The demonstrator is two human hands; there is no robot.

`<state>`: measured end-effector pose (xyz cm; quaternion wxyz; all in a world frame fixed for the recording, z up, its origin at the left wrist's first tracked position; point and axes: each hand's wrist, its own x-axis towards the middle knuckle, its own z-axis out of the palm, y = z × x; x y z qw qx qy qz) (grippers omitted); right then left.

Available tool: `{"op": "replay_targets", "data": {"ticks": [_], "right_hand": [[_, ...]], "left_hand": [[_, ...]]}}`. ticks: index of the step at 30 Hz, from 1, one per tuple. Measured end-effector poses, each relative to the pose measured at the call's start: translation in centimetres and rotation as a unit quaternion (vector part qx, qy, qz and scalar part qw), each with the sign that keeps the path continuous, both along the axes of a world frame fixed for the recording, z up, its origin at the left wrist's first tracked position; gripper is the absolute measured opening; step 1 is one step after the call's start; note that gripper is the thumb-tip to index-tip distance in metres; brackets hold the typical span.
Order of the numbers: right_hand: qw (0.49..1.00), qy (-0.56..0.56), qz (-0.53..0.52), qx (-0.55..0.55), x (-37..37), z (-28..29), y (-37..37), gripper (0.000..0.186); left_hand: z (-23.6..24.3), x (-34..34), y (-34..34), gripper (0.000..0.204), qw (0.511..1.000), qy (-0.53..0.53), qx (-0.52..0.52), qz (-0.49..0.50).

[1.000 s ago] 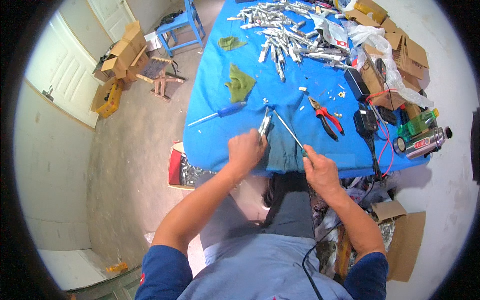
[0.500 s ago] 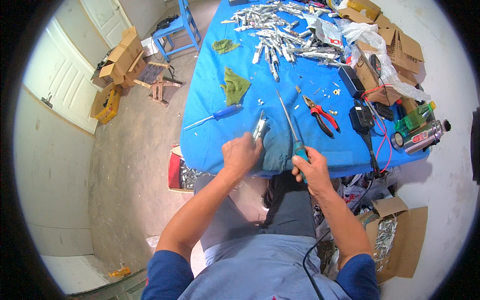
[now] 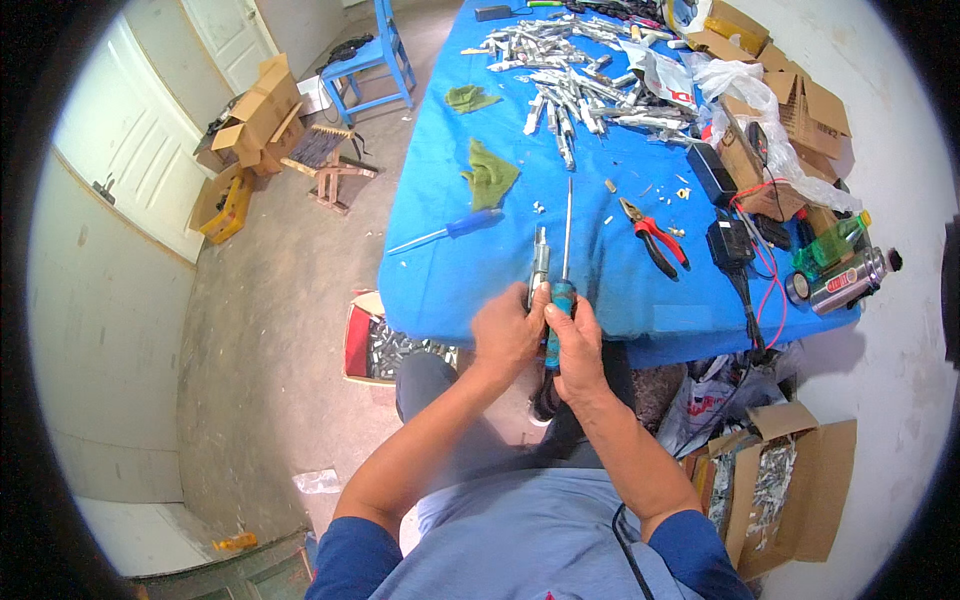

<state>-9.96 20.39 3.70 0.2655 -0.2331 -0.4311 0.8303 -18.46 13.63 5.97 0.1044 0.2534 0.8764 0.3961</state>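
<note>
My left hand grips a slim grey metal part that stands up from my fist over the near edge of the blue table. My right hand holds a teal-handled screwdriver by its handle, the long shaft pointing away from me, right beside the metal part. Both hands touch each other. A pile of similar grey metal parts lies at the far end of the table.
On the table lie a blue screwdriver, red pliers, green cloths, black adapters with red wires, a metal can and cardboard boxes. A box of metal parts sits underneath; another box stands at my right.
My right hand rose from the table edge and met the left hand. The screwdriver swung from a slant to nearly straight, beside the metal part.
</note>
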Motion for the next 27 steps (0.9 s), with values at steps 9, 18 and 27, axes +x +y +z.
{"op": "replay_targets", "data": {"ticks": [9,18,27], "right_hand": [[0.991,-0.077,0.11,-0.003,-0.5,0.7,4.7,0.035],[0.96,-0.1,0.258,0.03,-2.9,0.8,9.6,0.03],[0.882,-0.138,0.447,0.054,-3.3,2.7,16.4,0.035]], "left_hand": [[-0.6,0.4,-0.2,0.047,0.997,-0.018,-0.011,-0.081],[1.7,0.2,-0.8,0.046,0.991,-0.012,0.023,-0.133],[-0.6,-8.0,-2.8,0.036,0.997,0.06,0.012,-0.046]]}}
